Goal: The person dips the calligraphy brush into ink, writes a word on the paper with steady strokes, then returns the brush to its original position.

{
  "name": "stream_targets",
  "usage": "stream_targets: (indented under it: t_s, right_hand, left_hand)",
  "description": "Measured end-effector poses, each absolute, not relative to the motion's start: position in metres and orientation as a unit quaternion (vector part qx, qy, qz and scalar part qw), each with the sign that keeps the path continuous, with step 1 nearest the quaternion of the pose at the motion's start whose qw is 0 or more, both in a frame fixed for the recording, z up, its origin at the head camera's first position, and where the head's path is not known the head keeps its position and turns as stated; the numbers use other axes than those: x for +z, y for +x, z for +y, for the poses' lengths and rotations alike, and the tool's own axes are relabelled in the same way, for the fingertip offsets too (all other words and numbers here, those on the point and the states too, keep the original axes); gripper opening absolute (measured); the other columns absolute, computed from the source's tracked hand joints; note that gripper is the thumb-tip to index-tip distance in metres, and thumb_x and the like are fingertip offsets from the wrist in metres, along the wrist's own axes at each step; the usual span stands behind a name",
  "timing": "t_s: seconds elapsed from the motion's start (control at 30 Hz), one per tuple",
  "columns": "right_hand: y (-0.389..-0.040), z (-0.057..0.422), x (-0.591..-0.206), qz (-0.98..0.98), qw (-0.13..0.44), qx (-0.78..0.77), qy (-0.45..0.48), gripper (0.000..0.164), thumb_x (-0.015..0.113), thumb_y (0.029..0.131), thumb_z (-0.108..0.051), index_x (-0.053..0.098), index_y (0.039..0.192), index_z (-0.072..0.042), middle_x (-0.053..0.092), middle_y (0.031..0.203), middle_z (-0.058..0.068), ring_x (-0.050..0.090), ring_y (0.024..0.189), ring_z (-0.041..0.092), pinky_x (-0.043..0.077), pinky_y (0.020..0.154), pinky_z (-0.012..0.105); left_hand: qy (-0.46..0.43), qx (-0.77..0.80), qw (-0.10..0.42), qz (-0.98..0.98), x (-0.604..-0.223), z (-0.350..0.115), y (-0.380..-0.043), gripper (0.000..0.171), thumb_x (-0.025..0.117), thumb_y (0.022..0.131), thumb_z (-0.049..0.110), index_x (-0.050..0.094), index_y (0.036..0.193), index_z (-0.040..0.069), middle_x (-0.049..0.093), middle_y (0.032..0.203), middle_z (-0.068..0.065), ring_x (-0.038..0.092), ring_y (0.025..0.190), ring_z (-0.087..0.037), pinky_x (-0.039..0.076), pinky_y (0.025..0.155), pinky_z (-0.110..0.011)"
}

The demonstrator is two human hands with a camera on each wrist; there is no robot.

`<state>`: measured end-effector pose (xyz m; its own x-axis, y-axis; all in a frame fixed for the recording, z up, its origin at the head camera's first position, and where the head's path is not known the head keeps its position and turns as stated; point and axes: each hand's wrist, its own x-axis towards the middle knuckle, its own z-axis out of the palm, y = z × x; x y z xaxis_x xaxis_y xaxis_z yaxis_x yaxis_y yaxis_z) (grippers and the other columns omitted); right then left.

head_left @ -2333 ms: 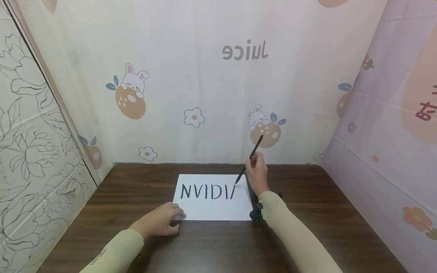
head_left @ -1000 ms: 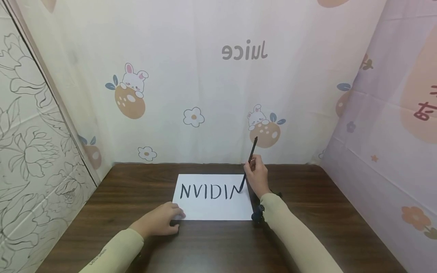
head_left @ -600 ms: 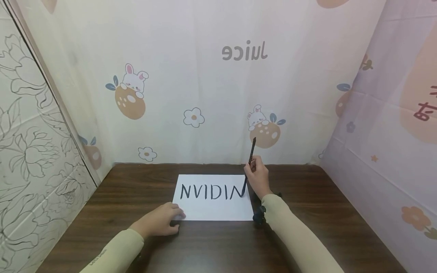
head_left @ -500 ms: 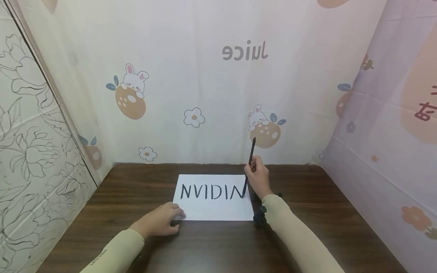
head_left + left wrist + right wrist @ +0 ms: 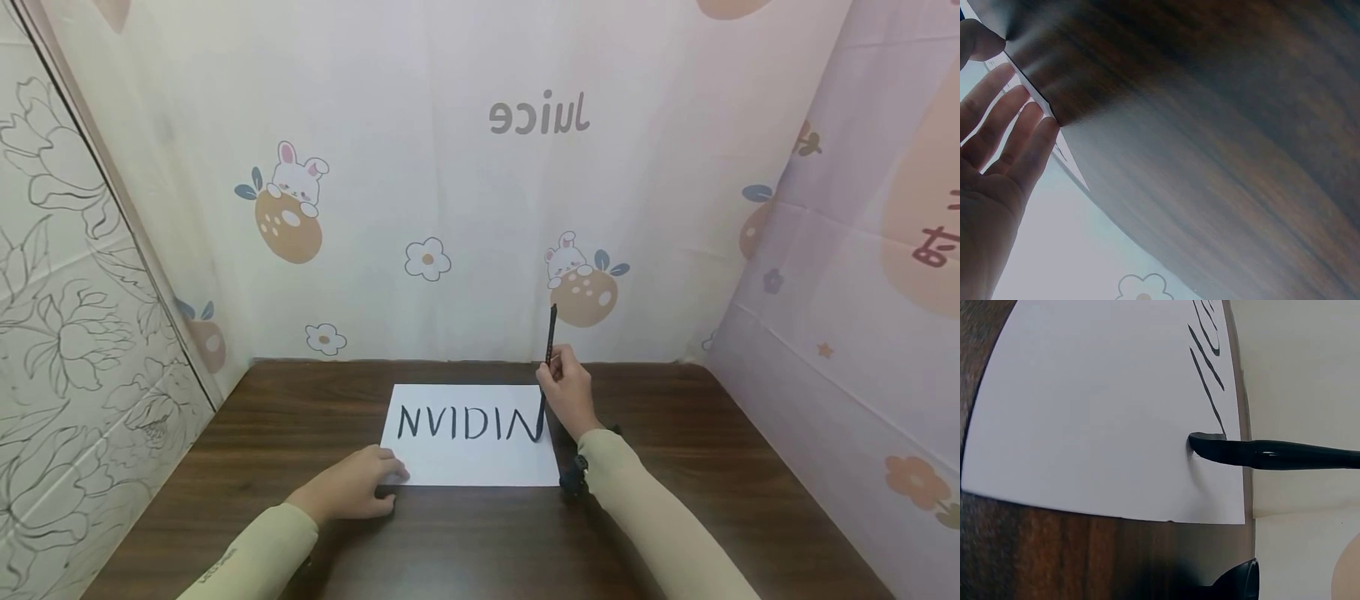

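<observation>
A white sheet of paper [image 5: 472,464] lies on the dark wooden table, bearing black letters [image 5: 467,422] that read NVIDI and then two strokes meeting in a peak. My right hand [image 5: 570,392] pinches a black ink brush [image 5: 551,337] by its handle, over the paper's right side. In the right wrist view the soft tip of the brush [image 5: 1207,445] bends against the paper [image 5: 1091,419], at the end of the last stroke. My left hand [image 5: 352,485] rests on the sheet's lower left corner, fingers extended; the left wrist view shows its fingers [image 5: 1035,147] side by side at the paper's edge.
The brown table [image 5: 465,542] runs back to a white curtain [image 5: 420,167] printed with rabbits, fruit and flowers. Curtains also stand at the left [image 5: 67,275] and right [image 5: 847,275]. A dark wrist device [image 5: 573,477] sits at my right cuff, beside the paper's lower right corner.
The brush has moved down and right across the paper, drawing a slanting stroke from the top of the last letter. Its handle has turned more upright. My left hand has stayed in place.
</observation>
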<state>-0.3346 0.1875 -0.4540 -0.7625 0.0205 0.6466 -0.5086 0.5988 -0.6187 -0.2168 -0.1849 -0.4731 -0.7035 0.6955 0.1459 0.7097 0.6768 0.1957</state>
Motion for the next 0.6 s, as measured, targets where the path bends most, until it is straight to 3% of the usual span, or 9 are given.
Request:
stream_targets:
  t_s: [0.6]
  right_hand:
    - [-0.334,0.183,-0.438,-0.825,0.332,0.433,0.145,0.015,0.057,0.094,-0.01,0.053,0.108,-0.006,0.059,0.084,0.005,0.056,0.075,0.018,0.049,0.064,0.032]
  left_hand:
    - [-0.387,-0.117,0.033,-0.914,-0.475,-0.186,-0.218,0.026,0.074,0.082,0.019,0.073,0.107,0.01,0.065,0.102,0.003,0.06,0.098,-0.016,0.052,0.088,-0.037]
